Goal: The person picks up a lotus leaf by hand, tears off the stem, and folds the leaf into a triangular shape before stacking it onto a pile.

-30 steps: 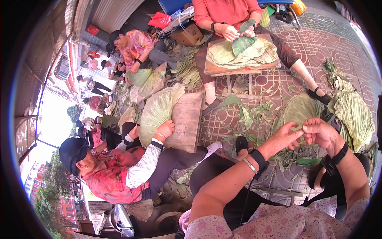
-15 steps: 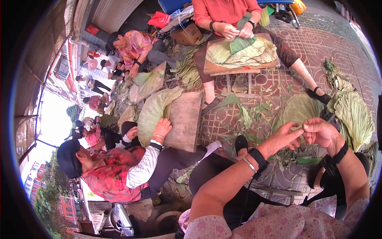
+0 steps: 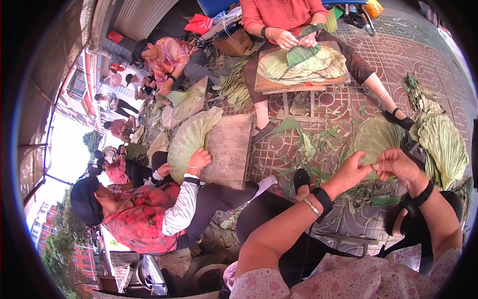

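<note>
My left hand (image 3: 347, 174) and my right hand (image 3: 400, 168) meet at the fingertips, low on the right of the head view. Both have their fingers drawn together in a pinch. I cannot tell what, if anything, is between them. Just beyond the fingertips spreads a large, round, pale green leaf (image 3: 374, 133), partly covered by my hands. To the right of my right hand lies a bundle of folded, dried leaves (image 3: 440, 147). Dark bands circle both wrists, and a bracelet sits on the left one.
Opposite, a person in red handles a green leaf (image 3: 301, 56) over stacked leaves on a board (image 3: 279, 90). At left, a person in a black cap holds a large leaf (image 3: 191, 137) against a wooden board (image 3: 230, 149). Leaf scraps (image 3: 318, 142) litter the paving.
My hands have shifted slightly left, and my left thumb has come away from the right fingertips. The neighbour's leaf has moved a little left. The opposite person's hand has moved on the leaf.
</note>
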A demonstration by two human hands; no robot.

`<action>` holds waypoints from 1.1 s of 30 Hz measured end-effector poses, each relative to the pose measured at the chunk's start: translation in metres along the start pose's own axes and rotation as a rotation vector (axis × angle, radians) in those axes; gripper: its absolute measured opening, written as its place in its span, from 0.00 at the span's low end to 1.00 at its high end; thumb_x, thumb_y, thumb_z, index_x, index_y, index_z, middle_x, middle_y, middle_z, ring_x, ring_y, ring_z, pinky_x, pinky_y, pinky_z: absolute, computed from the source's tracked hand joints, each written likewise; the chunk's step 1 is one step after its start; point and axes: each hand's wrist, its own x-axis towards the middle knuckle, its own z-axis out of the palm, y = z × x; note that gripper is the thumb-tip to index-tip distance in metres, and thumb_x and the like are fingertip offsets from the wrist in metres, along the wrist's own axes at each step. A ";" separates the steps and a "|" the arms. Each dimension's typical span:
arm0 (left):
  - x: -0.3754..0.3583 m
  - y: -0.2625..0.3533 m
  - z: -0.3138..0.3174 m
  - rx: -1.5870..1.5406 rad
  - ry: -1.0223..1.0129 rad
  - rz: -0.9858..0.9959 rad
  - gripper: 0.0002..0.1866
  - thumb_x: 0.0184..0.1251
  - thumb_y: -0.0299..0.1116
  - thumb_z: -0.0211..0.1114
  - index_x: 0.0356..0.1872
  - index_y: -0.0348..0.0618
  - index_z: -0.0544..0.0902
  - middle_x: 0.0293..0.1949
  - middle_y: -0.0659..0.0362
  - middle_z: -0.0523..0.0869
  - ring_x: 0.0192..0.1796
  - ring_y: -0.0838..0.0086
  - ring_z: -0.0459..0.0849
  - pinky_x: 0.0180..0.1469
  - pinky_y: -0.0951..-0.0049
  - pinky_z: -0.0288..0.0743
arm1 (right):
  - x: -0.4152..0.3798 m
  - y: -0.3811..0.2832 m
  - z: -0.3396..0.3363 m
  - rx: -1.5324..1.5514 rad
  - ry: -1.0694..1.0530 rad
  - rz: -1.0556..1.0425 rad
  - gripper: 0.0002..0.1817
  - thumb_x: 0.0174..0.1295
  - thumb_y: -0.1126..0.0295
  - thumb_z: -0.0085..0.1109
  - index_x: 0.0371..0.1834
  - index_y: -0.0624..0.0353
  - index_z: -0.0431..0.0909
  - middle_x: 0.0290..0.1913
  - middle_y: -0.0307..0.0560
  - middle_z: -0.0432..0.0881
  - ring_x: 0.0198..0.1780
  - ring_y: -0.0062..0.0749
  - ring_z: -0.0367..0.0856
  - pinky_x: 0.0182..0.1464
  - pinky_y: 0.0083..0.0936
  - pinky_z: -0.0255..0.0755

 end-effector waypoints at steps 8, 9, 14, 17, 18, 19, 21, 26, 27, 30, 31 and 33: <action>-0.001 0.007 -0.001 -0.137 -0.057 -0.037 0.37 0.72 0.49 0.64 0.71 0.35 0.62 0.43 0.52 0.84 0.39 0.71 0.84 0.37 0.73 0.79 | 0.002 0.002 -0.003 0.251 -0.099 -0.002 0.07 0.63 0.69 0.68 0.33 0.60 0.81 0.26 0.39 0.83 0.23 0.22 0.81 0.28 0.18 0.77; -0.002 0.010 -0.001 -0.159 -0.059 -0.042 0.37 0.72 0.50 0.64 0.71 0.35 0.62 0.44 0.51 0.83 0.40 0.70 0.84 0.38 0.72 0.80 | 0.003 0.002 -0.004 0.266 -0.119 0.000 0.07 0.63 0.68 0.68 0.34 0.60 0.81 0.26 0.38 0.83 0.24 0.22 0.81 0.28 0.18 0.77; -0.009 0.026 -0.002 -0.211 -0.117 -0.044 0.38 0.72 0.55 0.62 0.70 0.34 0.63 0.49 0.47 0.83 0.45 0.66 0.86 0.43 0.70 0.82 | 0.002 -0.001 -0.011 0.351 -0.226 0.048 0.10 0.64 0.65 0.68 0.35 0.60 0.82 0.28 0.37 0.83 0.26 0.21 0.81 0.30 0.18 0.76; -0.013 0.036 0.004 -0.182 -0.111 -0.030 0.32 0.75 0.55 0.58 0.65 0.37 0.71 0.48 0.51 0.85 0.45 0.67 0.86 0.46 0.69 0.81 | 0.007 0.009 -0.017 0.394 -0.278 0.048 0.10 0.65 0.64 0.68 0.37 0.60 0.82 0.29 0.37 0.83 0.27 0.21 0.82 0.31 0.16 0.75; -0.015 0.042 0.007 -0.171 -0.103 -0.053 0.29 0.77 0.54 0.56 0.64 0.38 0.72 0.47 0.52 0.85 0.45 0.68 0.86 0.46 0.70 0.81 | 0.007 0.011 -0.017 0.409 -0.275 0.057 0.11 0.65 0.63 0.68 0.37 0.60 0.82 0.29 0.37 0.84 0.28 0.20 0.82 0.32 0.16 0.76; -0.014 0.041 0.007 -0.178 -0.117 -0.064 0.28 0.77 0.53 0.56 0.64 0.39 0.72 0.47 0.53 0.85 0.46 0.68 0.86 0.47 0.70 0.81 | 0.008 0.013 -0.018 0.422 -0.282 0.061 0.11 0.65 0.63 0.68 0.38 0.59 0.83 0.30 0.37 0.84 0.28 0.20 0.83 0.32 0.16 0.76; -0.012 0.041 0.009 -0.171 -0.120 -0.058 0.27 0.78 0.52 0.56 0.64 0.40 0.73 0.47 0.54 0.85 0.46 0.70 0.86 0.46 0.71 0.81 | 0.011 0.016 -0.021 0.439 -0.319 0.077 0.12 0.66 0.61 0.68 0.38 0.59 0.83 0.30 0.38 0.85 0.29 0.20 0.83 0.32 0.15 0.77; -0.009 0.039 0.009 -0.218 -0.089 -0.075 0.35 0.72 0.54 0.63 0.67 0.36 0.68 0.46 0.52 0.86 0.43 0.69 0.86 0.44 0.70 0.81 | 0.011 0.016 -0.024 0.538 -0.404 0.037 0.11 0.67 0.63 0.66 0.39 0.61 0.83 0.31 0.39 0.87 0.30 0.21 0.85 0.33 0.16 0.79; -0.009 0.038 0.010 -0.167 -0.039 -0.040 0.35 0.72 0.52 0.63 0.67 0.35 0.68 0.45 0.52 0.86 0.43 0.70 0.86 0.44 0.71 0.80 | 0.012 0.015 -0.026 0.554 -0.399 0.035 0.11 0.67 0.64 0.66 0.39 0.61 0.82 0.31 0.39 0.87 0.30 0.21 0.86 0.33 0.16 0.79; -0.010 0.037 0.011 -0.039 0.115 0.058 0.33 0.72 0.43 0.66 0.69 0.33 0.65 0.40 0.54 0.85 0.41 0.75 0.84 0.43 0.76 0.77 | 0.013 0.013 -0.032 0.574 -0.368 0.009 0.11 0.68 0.64 0.65 0.40 0.62 0.82 0.32 0.40 0.87 0.31 0.22 0.86 0.34 0.17 0.80; -0.009 0.034 0.011 -0.027 0.136 0.096 0.32 0.72 0.41 0.67 0.69 0.33 0.66 0.40 0.55 0.85 0.41 0.76 0.84 0.43 0.77 0.77 | 0.013 0.012 -0.033 0.575 -0.354 -0.003 0.10 0.68 0.65 0.65 0.41 0.62 0.82 0.32 0.40 0.87 0.31 0.22 0.87 0.34 0.17 0.80; -0.008 0.030 0.010 -0.006 0.183 0.170 0.31 0.72 0.38 0.67 0.68 0.34 0.67 0.39 0.56 0.85 0.40 0.79 0.83 0.43 0.78 0.76 | 0.011 0.012 -0.033 0.562 -0.303 0.003 0.10 0.69 0.66 0.64 0.42 0.62 0.82 0.34 0.42 0.87 0.32 0.23 0.87 0.34 0.18 0.80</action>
